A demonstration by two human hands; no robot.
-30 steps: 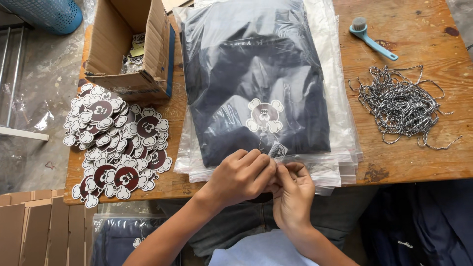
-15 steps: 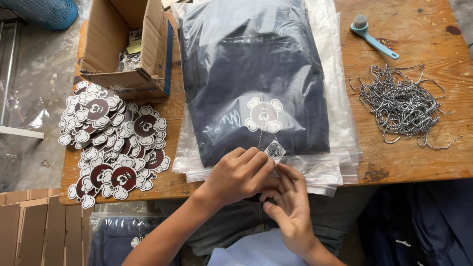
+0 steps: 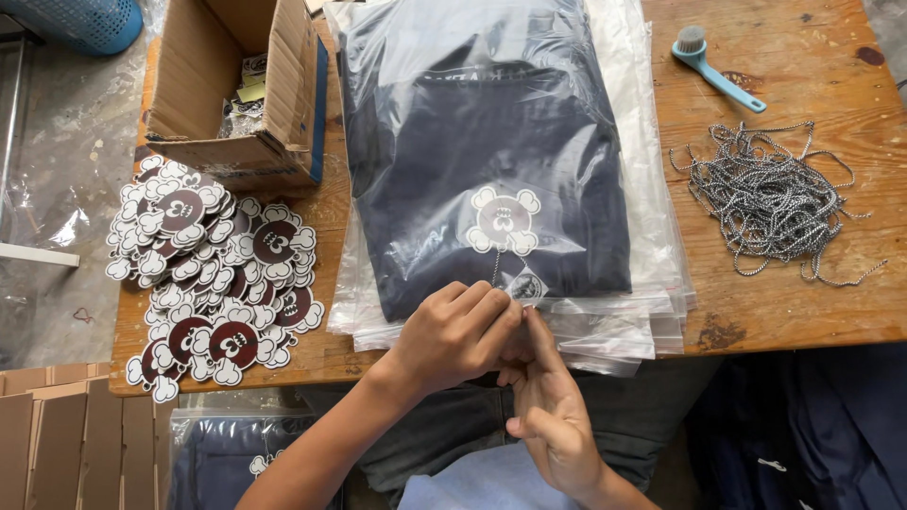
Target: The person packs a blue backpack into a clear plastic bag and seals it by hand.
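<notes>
A dark folded garment in a clear plastic bag [image 3: 491, 161] tops a stack of bagged garments [image 3: 652, 312] on the wooden table [image 3: 812, 76]. A flower-shaped brown and white tag [image 3: 504, 221] lies on the top bag, with a thin ball chain and a small tag [image 3: 527, 286] below it. My left hand [image 3: 453, 331] pinches the front edge of the top bag by that small tag. My right hand [image 3: 548, 416] is just under it, fingers pressed on the same bag edge.
Several loose flower-shaped tags [image 3: 213, 274] are heaped at the left. An open cardboard box [image 3: 236, 85] stands behind them. A tangle of ball chains [image 3: 770, 198] and a blue brush [image 3: 713, 61] lie at the right. Flat cardboard [image 3: 57, 434] sits at the lower left.
Both hands stayed at the bag's front edge. My right hand's fingers straightened and slid a little lower along the edge; the small tag now lies exposed just above my left fingertips.
</notes>
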